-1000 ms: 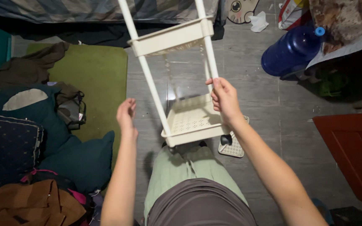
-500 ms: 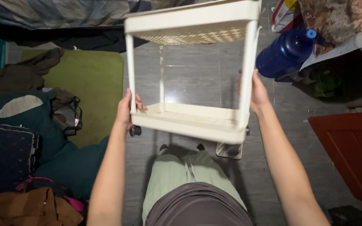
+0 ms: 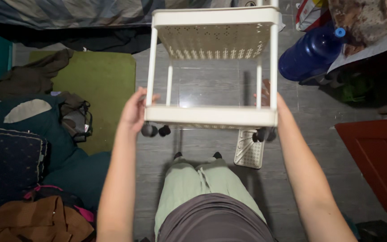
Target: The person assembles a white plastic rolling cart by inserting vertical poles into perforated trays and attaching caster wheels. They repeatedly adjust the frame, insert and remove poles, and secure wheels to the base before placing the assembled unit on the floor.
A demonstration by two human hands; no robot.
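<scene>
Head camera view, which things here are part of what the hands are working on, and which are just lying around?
In hand:
- white shelf cart, held off the floor
- left hand on its left post
- right hand at its right post
- black caster wheels under it

Lying about:
- loose white perforated panel on the floor
- blue water jug
- green mat
- brown bag
- red board

shelf cart (image 3: pixel 211 114) showing as cream plastic, smooth, slightly satin; upper tray perforated. castors (image 3: pixel 154 130) looking like dark matt plastic or rubber. loose tray piece (image 3: pixel 249 149) on floor appearing same cream perforated plastic. floor (image 3: pixel 211 85) reading as grey wood-grain boards, faintly glossy. rug (image 3: pixel 99 89) showing green matt pile cloth. water bottle (image 3: pixel 310 54) looking like blue translucent glossy plastic. bag (image 3: pixel 36 222) appearing brown, leather-like, creased. trousers (image 3: pixel 198 188) showing pale green matt cloth.
</scene>
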